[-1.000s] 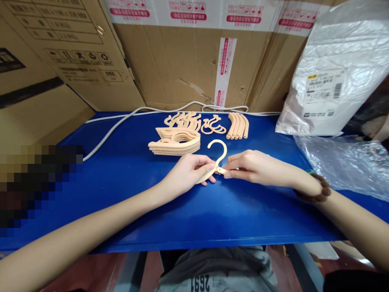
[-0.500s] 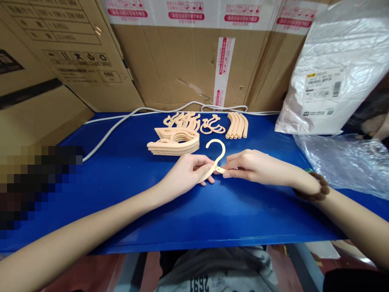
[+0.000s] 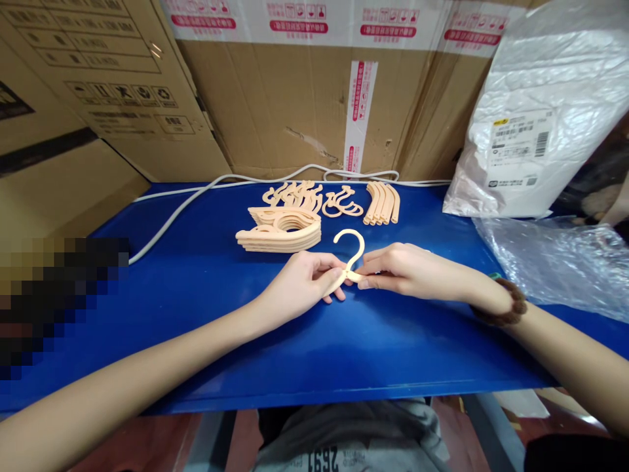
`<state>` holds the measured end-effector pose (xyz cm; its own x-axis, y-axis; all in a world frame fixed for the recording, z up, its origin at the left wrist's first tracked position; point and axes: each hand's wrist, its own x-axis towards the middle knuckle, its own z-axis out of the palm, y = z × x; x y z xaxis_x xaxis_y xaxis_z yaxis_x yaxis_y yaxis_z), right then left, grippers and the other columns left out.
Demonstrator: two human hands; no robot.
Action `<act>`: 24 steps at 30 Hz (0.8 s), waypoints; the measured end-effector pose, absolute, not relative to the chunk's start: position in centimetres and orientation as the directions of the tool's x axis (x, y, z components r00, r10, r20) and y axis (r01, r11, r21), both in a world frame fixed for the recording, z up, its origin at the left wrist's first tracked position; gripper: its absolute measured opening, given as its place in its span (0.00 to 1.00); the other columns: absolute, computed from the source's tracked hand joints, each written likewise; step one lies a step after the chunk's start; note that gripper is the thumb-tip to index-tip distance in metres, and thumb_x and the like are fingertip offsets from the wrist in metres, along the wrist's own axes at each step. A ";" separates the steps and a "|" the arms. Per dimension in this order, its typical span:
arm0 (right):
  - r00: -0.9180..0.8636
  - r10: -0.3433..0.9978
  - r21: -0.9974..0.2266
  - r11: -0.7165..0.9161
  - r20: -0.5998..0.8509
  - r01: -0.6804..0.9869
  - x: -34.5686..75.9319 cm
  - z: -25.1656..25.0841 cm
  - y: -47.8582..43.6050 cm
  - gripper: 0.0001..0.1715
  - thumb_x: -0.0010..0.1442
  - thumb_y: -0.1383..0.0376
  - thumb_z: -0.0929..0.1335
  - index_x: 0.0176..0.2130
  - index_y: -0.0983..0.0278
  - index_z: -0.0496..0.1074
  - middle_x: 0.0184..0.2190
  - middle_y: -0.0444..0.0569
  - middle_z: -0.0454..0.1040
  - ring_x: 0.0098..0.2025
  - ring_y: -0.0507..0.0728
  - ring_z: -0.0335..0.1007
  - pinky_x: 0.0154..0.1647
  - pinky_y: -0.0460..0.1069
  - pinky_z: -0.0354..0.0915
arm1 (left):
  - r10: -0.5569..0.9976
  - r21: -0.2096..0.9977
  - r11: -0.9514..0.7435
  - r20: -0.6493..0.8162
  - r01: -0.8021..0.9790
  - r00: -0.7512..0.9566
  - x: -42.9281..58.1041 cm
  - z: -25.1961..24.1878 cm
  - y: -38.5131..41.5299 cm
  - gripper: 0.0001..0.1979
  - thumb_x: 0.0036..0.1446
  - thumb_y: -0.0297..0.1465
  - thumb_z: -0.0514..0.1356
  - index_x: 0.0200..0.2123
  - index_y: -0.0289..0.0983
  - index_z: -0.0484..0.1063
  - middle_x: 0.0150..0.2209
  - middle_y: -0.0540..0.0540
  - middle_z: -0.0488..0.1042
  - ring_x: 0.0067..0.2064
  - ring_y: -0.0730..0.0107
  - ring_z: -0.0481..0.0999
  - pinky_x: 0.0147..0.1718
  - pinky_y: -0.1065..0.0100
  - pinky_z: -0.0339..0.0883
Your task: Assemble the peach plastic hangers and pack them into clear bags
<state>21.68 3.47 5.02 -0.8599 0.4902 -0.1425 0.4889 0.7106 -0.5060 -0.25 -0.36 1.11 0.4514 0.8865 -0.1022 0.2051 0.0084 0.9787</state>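
Note:
Between my two hands is a cream plastic folding hanger, its hook pointing away from me. My left hand pinches the hanger's left arm close to the joint below the hook. My right hand grips a short piece on the right side of that joint; the fingers hide much of it. Behind my left hand lies a stack of folded hanger arms. Farther back are a heap of loose hooks, a smaller group of hooks and a row of curved tube pieces.
A blue table carries everything. Along its back edge runs a white cable in front of a cardboard box. Another carton stands at left. A white plastic mailer and clear plastic wrap are at right.
The joint pieces in my hands have come closer together, and my right hand has shifted slightly left. The hook has turned a little. Piles on the table are unchanged.

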 end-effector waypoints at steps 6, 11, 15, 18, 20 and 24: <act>-0.858 0.491 -0.533 0.692 -0.147 0.487 21.6 5.1 3.6 0.17 0.69 0.57 0.63 0.44 0.63 0.78 0.38 0.48 0.80 0.34 0.53 0.73 0.35 0.47 0.60 | 0.884 0.935 -0.132 -0.040 0.331 0.466 -0.2 0.7 -0.3 0.10 0.59 0.35 0.61 0.38 0.33 0.74 0.29 0.47 0.78 0.26 0.71 0.77 0.26 0.73 0.67; -0.827 0.543 -0.483 0.690 -0.148 0.539 21.8 5.5 3.7 0.17 0.67 0.54 0.65 0.44 0.60 0.80 0.35 0.46 0.81 0.30 0.52 0.72 0.31 0.46 0.58 | 0.782 0.525 -0.603 0.240 0.601 0.575 -0.8 0.6 -0.4 0.09 0.65 0.33 0.55 0.41 0.36 0.73 0.35 0.46 0.79 0.33 0.67 0.78 0.30 0.71 0.62; -0.787 0.606 -0.357 0.713 -0.121 0.604 22.2 6.1 4.0 0.23 0.63 0.47 0.67 0.41 0.61 0.81 0.30 0.47 0.81 0.29 0.54 0.72 0.30 0.47 0.57 | 0.747 0.316 -0.664 0.233 0.678 0.623 -0.8 0.5 -0.5 0.11 0.67 0.35 0.53 0.44 0.36 0.71 0.40 0.45 0.80 0.35 0.63 0.79 0.28 0.70 0.60; -0.812 0.581 -0.277 0.772 -0.059 0.572 22.6 6.3 4.3 0.25 0.62 0.45 0.67 0.38 0.61 0.81 0.30 0.48 0.80 0.33 0.56 0.73 0.40 0.50 0.59 | 0.750 0.253 -0.661 0.200 0.707 0.630 -0.6 0.5 -0.6 0.13 0.68 0.38 0.51 0.42 0.36 0.71 0.34 0.47 0.80 0.30 0.64 0.78 0.25 0.70 0.56; -0.829 0.559 -0.225 0.805 -0.025 0.550 22.7 6.4 4.3 0.24 0.62 0.45 0.67 0.37 0.62 0.80 0.31 0.48 0.79 0.37 0.57 0.72 0.46 0.53 0.58 | 0.745 0.219 -0.666 0.218 0.713 0.630 -0.5 0.5 -0.6 0.14 0.68 0.39 0.51 0.42 0.36 0.71 0.31 0.47 0.79 0.27 0.65 0.77 0.23 0.70 0.53; -0.827 0.559 -0.076 0.829 0.054 0.555 23.2 6.6 3.7 0.24 0.63 0.46 0.66 0.36 0.63 0.79 0.34 0.51 0.77 0.41 0.60 0.71 0.48 0.56 0.58 | 0.725 0.191 -0.686 0.261 0.702 0.638 -0.5 0.4 -0.7 0.14 0.68 0.39 0.50 0.38 0.36 0.70 0.26 0.49 0.77 0.23 0.69 0.74 0.21 0.71 0.49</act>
